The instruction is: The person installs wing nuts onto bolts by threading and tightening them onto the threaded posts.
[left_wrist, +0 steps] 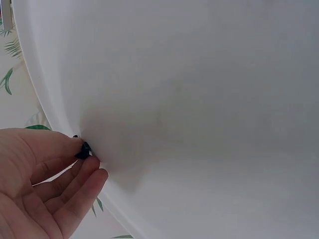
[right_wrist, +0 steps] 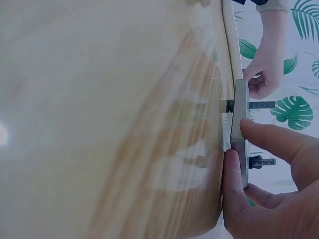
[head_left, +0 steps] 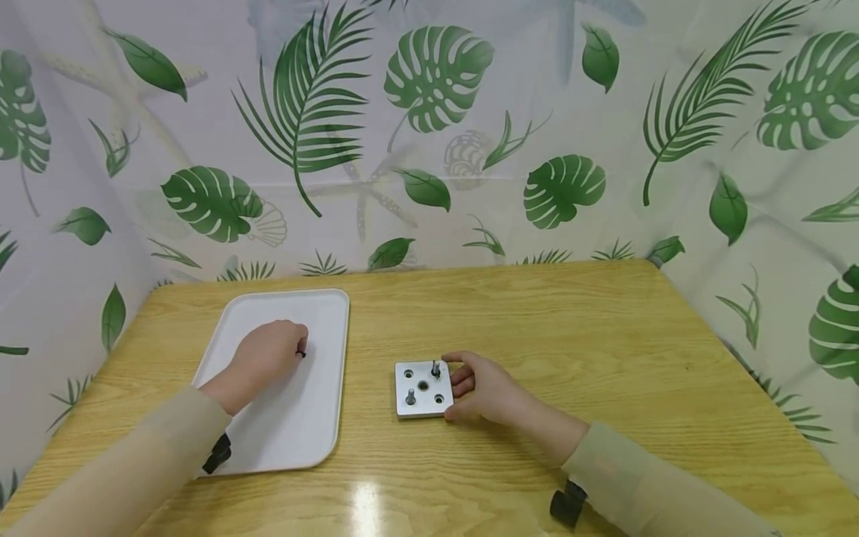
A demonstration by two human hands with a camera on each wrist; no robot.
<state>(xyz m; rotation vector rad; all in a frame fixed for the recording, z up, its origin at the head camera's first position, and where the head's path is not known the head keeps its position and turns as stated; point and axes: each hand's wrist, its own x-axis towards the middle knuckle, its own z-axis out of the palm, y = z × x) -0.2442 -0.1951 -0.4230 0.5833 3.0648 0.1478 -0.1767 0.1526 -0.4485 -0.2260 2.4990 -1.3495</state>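
My left hand (head_left: 271,352) is over the white tray (head_left: 268,456), pinching a small black wing nut (left_wrist: 83,151) between thumb and fingertips. Most of the nut is hidden by the fingers. Right of the tray, a square silver metal plate (head_left: 424,407) lies on the table with its holes facing up. Two threaded bolts stand upright from it: a bare one (head_left: 411,397) at the near left and another (head_left: 436,368) at the far right. A black nut (right_wrist: 256,162) sits low on the far-right bolt. My right hand (head_left: 485,389) grips the plate by its right side, thumb and fingers spread along the edges.
The wood-grain table (head_left: 537,313) extends around the tray and plate. A leaf-patterned cloth (head_left: 429,224) closes off the back and both sides. Dark devices (head_left: 569,504) are strapped at both wrists.
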